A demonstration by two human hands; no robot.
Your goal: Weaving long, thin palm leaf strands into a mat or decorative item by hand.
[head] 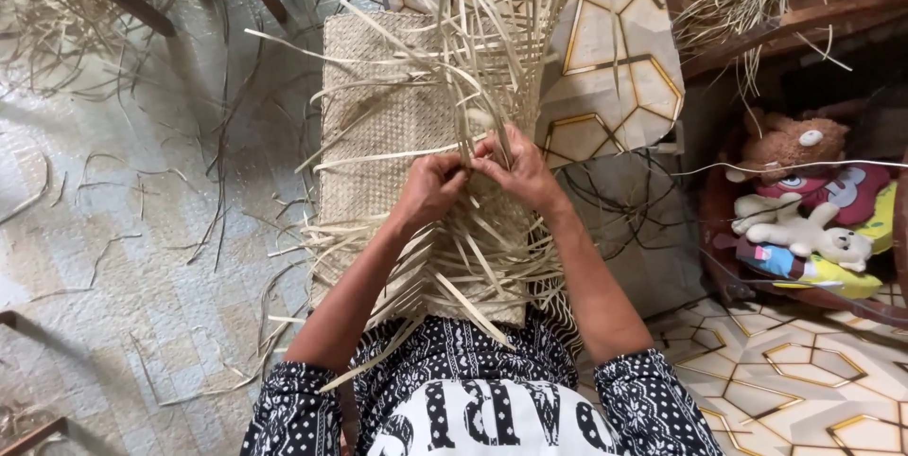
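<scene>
Straw-coloured strips (492, 49) fan up from a half-woven mat (378, 125) that lies on the floor (123, 229) and runs from the person's lap towards the top of the view. Its woven part is a tight, pale panel on the left; loose ends stick out along its near edge and right side.

At the right edge a round reddish basket (757, 290) holds soft toys: a brown bear (790, 142) at the top, a white doll (804, 229) lying across the middle, and red and yellow cloth under them. I cannot make out how deep the basket is.

No packages or signs show. A tile-patterned sheet (615, 68) with gold hexagon outlines lies under the mat's right side, and the same pattern covers the floor at the lower right.

Both hands meet at the mat's middle, just beside each other. The left hand (430, 186) is curled almost closed, fingers pinching 1 or more strips at the weave's edge. The right hand (520, 170) is also closed down, thumb and fingers gripping upright strips where they enter the weave. How many strips each holds I cannot tell. Stray cuttings (218, 163) litter the floor to the left.
</scene>
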